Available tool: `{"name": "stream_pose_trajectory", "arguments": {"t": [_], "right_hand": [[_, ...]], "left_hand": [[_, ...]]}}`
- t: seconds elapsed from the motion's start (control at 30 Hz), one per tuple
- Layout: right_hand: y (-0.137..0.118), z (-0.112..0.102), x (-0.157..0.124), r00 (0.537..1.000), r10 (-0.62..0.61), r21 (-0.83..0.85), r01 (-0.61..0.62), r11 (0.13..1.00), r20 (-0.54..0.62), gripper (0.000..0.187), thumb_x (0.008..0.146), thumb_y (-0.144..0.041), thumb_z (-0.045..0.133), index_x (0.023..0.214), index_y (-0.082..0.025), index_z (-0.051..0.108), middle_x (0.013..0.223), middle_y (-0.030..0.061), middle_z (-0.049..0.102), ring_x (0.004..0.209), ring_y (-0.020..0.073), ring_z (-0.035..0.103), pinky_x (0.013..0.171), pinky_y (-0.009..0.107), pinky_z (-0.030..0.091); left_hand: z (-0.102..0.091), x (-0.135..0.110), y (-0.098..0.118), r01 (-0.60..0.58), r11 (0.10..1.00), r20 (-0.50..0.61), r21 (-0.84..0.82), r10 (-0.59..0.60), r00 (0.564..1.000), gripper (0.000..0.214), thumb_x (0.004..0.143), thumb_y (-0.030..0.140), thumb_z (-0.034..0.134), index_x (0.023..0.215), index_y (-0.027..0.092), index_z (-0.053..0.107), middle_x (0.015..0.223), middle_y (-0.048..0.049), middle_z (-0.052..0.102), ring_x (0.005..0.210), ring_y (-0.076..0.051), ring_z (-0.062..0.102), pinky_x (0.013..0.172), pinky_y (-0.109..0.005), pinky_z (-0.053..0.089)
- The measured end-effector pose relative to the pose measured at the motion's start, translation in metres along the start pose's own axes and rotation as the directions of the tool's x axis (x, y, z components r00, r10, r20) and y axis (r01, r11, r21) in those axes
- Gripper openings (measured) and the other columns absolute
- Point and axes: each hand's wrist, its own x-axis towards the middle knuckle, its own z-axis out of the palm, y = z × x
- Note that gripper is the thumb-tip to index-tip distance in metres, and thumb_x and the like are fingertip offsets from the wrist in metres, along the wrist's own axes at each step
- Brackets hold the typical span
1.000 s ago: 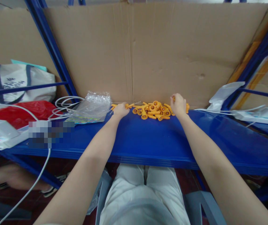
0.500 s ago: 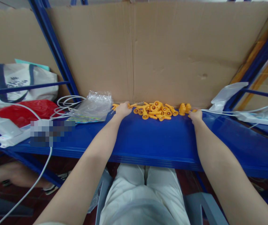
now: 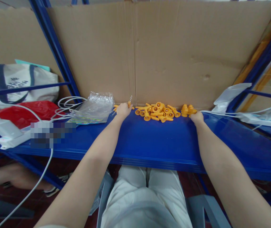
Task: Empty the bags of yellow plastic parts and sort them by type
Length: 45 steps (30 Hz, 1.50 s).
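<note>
My left hand (image 3: pixel 123 110) is closed at the back of the blue shelf, with a small yellow plastic piece (image 3: pixel 129 103) poking up from the fingers. A short silver chain (image 3: pixel 131 98) rises from that piece. Further yellow pieces and a bit of chain lie just left of this hand, partly covered by it. Right of it spreads a pile of yellow trumpet-shaped plastic pieces (image 3: pixel 158 111) with round flared ends. My right hand (image 3: pixel 197 117) is closed around a small yellow figure (image 3: pixel 193 111), right against the upright yellow figures (image 3: pixel 185 110). Its fingertips are mostly hidden.
A cardboard panel (image 3: pixel 173 53) stands behind the blue shelf (image 3: pixel 156 139). Clear plastic bags (image 3: pixel 94 109), white cables, a red bag (image 3: pixel 35 110) and a power strip (image 3: pixel 14 136) lie at left. Another power strip (image 3: pixel 263 118) lies at right. Another person's leg (image 3: pixel 7 177) shows lower left.
The yellow piece in my left hand has turned from pointing right to pointing up, its chain with it. My right hand has shifted slightly left, bringing its yellow figure against the upright ones.
</note>
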Motion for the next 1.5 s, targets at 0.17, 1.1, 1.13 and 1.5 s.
{"name": "stream_pose_trajectory", "arguments": {"t": [0.17,1.1,1.13,1.5], "right_hand": [[-0.002,-0.005,-0.005,0.993,0.114,-0.048,-0.114,0.992,0.004,0.014,0.079,-0.019,0.067,0.088,-0.013,0.076,0.089,0.0197,0.073,0.100,0.0362,0.070,0.078,0.038,0.054],[-0.017,-0.019,-0.021,0.982,0.185,-0.091,-0.181,0.979,0.036,0.020,0.083,-0.023,0.066,0.098,-0.013,0.075,0.109,0.0199,0.073,0.111,0.0334,0.069,0.093,0.040,0.055],[-0.017,-0.019,-0.021,0.983,0.182,-0.090,-0.178,0.980,0.036,0.019,0.083,-0.024,0.066,0.096,-0.013,0.075,0.109,0.0195,0.073,0.111,0.0337,0.069,0.094,0.040,0.055],[0.007,-0.003,0.001,0.998,0.056,-0.040,-0.057,0.998,-0.021,0.015,0.077,-0.027,0.068,0.085,-0.017,0.076,0.088,0.0162,0.074,0.099,0.0375,0.072,0.084,0.050,0.059]], "left_hand": [[0.002,0.003,-0.004,-0.050,0.999,-0.006,-0.005,0.050,0.999,0.042,0.099,0.043,0.047,0.118,0.016,0.072,0.117,-0.0165,0.074,0.113,-0.030,0.068,0.095,-0.036,0.052],[0.024,0.016,-0.011,-0.291,0.911,-0.040,-0.292,0.293,0.955,0.064,0.083,0.003,0.045,0.145,0.018,0.055,0.143,-0.0084,0.062,0.132,-0.019,0.058,0.113,-0.029,0.041],[0.027,0.018,-0.011,-0.305,0.897,-0.050,-0.318,0.306,0.951,0.063,0.082,0.001,0.042,0.141,0.016,0.058,0.143,-0.0086,0.062,0.133,-0.019,0.056,0.116,-0.030,0.039],[0.033,0.014,-0.015,-0.203,0.970,0.048,-0.134,0.211,0.976,0.065,0.087,0.009,0.047,0.151,0.015,0.045,0.154,-0.0160,0.047,0.141,-0.027,0.049,0.118,-0.038,0.040]]}}
